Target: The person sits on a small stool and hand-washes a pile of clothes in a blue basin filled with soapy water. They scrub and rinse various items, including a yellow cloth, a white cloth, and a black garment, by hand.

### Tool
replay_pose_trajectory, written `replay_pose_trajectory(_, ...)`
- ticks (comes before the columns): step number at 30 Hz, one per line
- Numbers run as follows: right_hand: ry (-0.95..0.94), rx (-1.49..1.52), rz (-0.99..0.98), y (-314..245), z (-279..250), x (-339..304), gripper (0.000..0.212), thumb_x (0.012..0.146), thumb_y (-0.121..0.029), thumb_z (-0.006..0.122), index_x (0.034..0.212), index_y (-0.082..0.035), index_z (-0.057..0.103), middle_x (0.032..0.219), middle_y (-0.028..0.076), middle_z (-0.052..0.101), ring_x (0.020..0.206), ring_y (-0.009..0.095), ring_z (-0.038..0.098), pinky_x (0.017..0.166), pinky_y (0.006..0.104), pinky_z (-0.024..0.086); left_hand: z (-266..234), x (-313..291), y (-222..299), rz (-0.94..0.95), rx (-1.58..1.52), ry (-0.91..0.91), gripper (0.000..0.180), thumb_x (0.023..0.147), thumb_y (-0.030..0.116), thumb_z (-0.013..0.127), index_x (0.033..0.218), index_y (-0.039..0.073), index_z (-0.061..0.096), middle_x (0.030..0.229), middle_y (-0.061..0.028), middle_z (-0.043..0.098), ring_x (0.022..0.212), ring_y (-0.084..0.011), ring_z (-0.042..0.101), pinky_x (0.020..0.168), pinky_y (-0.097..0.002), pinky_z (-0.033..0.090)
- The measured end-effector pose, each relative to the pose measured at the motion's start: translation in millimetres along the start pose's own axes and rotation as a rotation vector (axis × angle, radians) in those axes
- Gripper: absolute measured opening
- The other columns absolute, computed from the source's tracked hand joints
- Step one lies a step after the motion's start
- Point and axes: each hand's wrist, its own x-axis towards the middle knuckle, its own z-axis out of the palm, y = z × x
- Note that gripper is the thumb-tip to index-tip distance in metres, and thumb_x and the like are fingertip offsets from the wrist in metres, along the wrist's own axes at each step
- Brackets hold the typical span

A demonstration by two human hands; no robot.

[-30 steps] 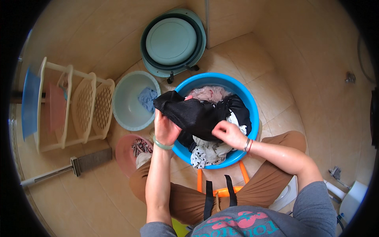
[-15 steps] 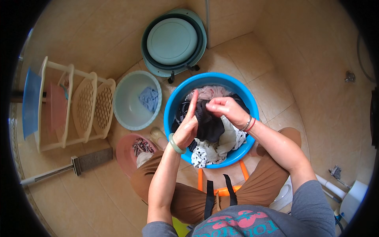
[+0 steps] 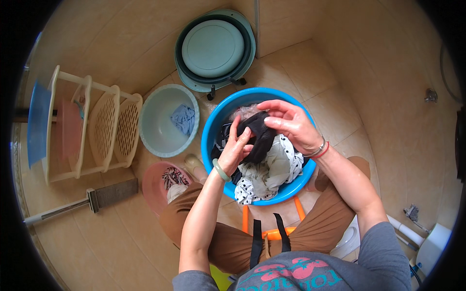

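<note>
My left hand and my right hand hold a small black garment between them, above a big blue basin. The left thumb presses on the cloth's near-left side, its fingers partly hidden behind it. At the garment's far-right edge, my right thumb and fingers grip the fabric. Its exact kind is unclear in this folded state. Below lie a white cloth with black dots, a pale grey-beige cloth, dark clothes and a pinkish piece near the far rim.
Left of the blue basin stands a pale green basin with a blue cloth. A pink basin holds clothes near my left leg. A folded tub leans at the back wall. A shelf rack and flat mop lie left.
My right hand has turned and opened its pinch into a wider hold, shifting slightly right. The black garment has been raised and spread between both hands, and my left thumb now presses on it.
</note>
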Motion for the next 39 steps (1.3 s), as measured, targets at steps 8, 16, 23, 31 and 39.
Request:
replay_pose_trajectory(8, 0.246, 0.290, -0.225, -32.1, -37.4, -3.0, 0.028, 0.093, -0.005, 0.058, 0.120, 0.001, 0.059, 0.097, 0.006, 0.067, 0.086, 0.012, 0.064, 0.080, 0.0261, 0.053, -46.8, 12.3, -34.7, 0.010, 1.452, 0.123, 0.056, 0.099, 0.054, 0.030, 0.120, 0.012, 0.060, 0.098, -0.0212, 0.068, 0.093, -0.0383, 0.064, 0.085, -0.0475, 0.047)
replay_pose_trajectory(16, 0.299, -0.009, -0.122, -29.7, -55.2, -15.8, 0.030, 0.089, -0.007, 0.063, 0.118, 0.002, 0.061, 0.098, 0.005, 0.066, 0.090, 0.011, 0.063, 0.084, 0.0243, 0.050, -52.7, 11.3, -6.8, 0.037, 1.654, 0.640, 0.036, 0.083, 0.036, 0.070, 0.115, 0.019, 0.066, 0.094, -0.0120, 0.065, 0.087, -0.0333, 0.065, 0.073, -0.0469, 0.051)
replay_pose_trajectory(23, 0.100, -1.213, -0.279, -26.3, -56.9, -16.2, 0.053, 0.074, -0.018, 0.077, 0.124, -0.012, 0.060, 0.108, 0.008, 0.056, 0.099, 0.023, 0.060, 0.086, 0.0336, 0.049, -92.2, 18.5, 0.8, 0.345, 1.045, 0.860, 0.023, 0.088, 0.028, 0.062, 0.092, 0.006, 0.062, 0.080, -0.0177, 0.065, 0.077, -0.0335, 0.063, 0.071, -0.0429, 0.048)
replay_pose_trajectory(31, 0.277, -1.590, -0.118, 22.5, -94.4, -12.1, 0.032, 0.072, -0.013, 0.075, 0.101, -0.008, 0.064, 0.113, 0.009, 0.058, 0.106, 0.032, 0.057, 0.087, 0.0395, 0.049, -40.5, 10.0, 24.4, 0.462, 0.736, 0.717, 0.019, 0.095, 0.020, 0.059, 0.093, 0.002, 0.055, 0.070, -0.0054, 0.064, 0.062, -0.0116, 0.062, 0.059, -0.0285, 0.050)
replay_pose_trajectory(39, 0.055, -0.077, -0.033, -19.1, -10.6, -2.5, 0.051, 0.083, -0.007, 0.071, 0.128, -0.005, 0.048, 0.122, 0.013, 0.059, 0.105, 0.021, 0.060, 0.091, 0.0328, 0.050, 46.9, -16.6, 58.2, 0.657, 0.229, 0.227, 0.010, 0.094, 0.010, 0.062, 0.099, 0.001, 0.061, 0.084, -0.0026, 0.065, 0.076, -0.0119, 0.066, 0.071, -0.0234, 0.053)
